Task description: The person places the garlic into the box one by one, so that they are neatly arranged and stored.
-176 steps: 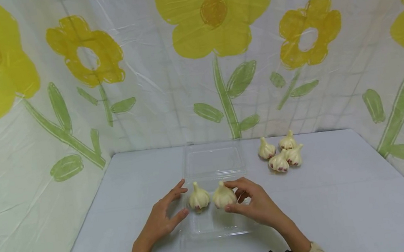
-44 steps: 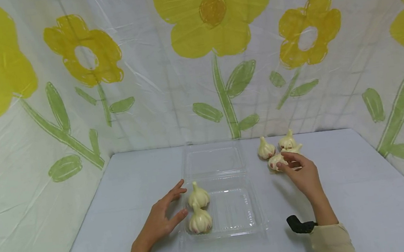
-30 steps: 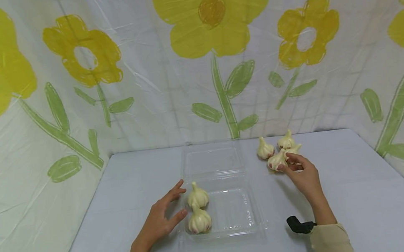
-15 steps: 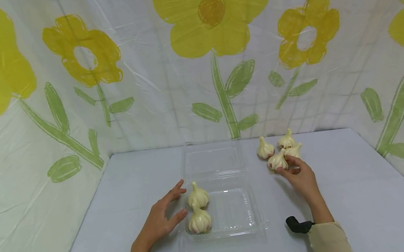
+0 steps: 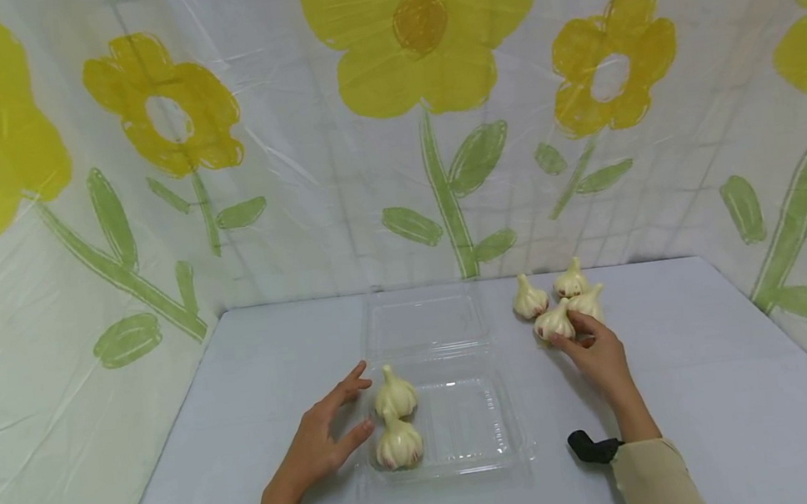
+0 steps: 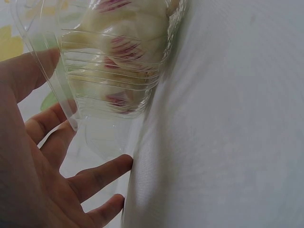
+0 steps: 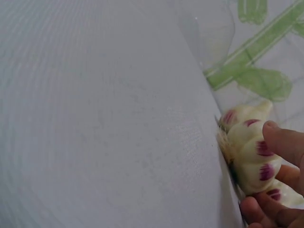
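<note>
My left hand (image 5: 320,430) rests with spread, relaxed fingers along the left side of a clear plastic clamshell box (image 5: 475,468). In the left wrist view, its thumb (image 6: 33,71) and fingers lie by the ribbed wall of the box. Two garlic bulbs, a rear one (image 5: 396,396) and a front one (image 5: 399,444), sit one behind the other at the left inside the box. At the back right, my right hand (image 5: 597,354) pinches the nearest garlic bulb (image 5: 553,323) of a small group between thumb and fingers. In the right wrist view this purple-streaked bulb (image 7: 251,152) sits against the table.
Close behind the pinched bulb stand more garlic bulbs: a left one (image 5: 529,298), a rear one (image 5: 570,279) and a right one (image 5: 587,302). The box's lid (image 5: 423,325) lies folded back. A flower-patterned curtain (image 5: 308,213) hangs behind the white table (image 5: 692,385).
My right hand has left a second garlic bulb at the front left of the box and moved to the group at back right, closing around its nearest bulb. The left hand has stayed put.
</note>
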A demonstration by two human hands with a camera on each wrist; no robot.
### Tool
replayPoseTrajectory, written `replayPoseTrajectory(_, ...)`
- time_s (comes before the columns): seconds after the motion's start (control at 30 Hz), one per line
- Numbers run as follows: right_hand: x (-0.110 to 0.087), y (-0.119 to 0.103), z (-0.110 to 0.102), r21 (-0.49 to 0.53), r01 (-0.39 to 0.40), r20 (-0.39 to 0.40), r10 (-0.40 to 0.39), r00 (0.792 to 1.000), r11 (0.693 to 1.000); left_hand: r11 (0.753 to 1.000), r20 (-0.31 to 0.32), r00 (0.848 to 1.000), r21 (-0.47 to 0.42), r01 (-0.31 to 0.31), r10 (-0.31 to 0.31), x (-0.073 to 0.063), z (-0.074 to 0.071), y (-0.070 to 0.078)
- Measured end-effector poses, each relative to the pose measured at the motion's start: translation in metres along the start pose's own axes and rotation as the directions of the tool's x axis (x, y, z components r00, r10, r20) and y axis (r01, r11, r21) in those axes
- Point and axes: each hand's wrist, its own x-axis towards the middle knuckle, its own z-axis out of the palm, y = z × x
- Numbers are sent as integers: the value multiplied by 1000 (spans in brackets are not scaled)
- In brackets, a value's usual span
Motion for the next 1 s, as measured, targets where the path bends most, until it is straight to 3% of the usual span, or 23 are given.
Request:
replayPoseTrajectory(0.27, 1, -1, 3, -20, 9, -35, -10, 999, 1000, 1000, 0, 1000, 3, -2, 2, 0, 0, 0)
replayPoseTrajectory(1.0, -2, -15, -2, 49, 14, -42, -12, 999, 999, 1000, 4, 1000, 7, 6, -6, 1, 0, 0)
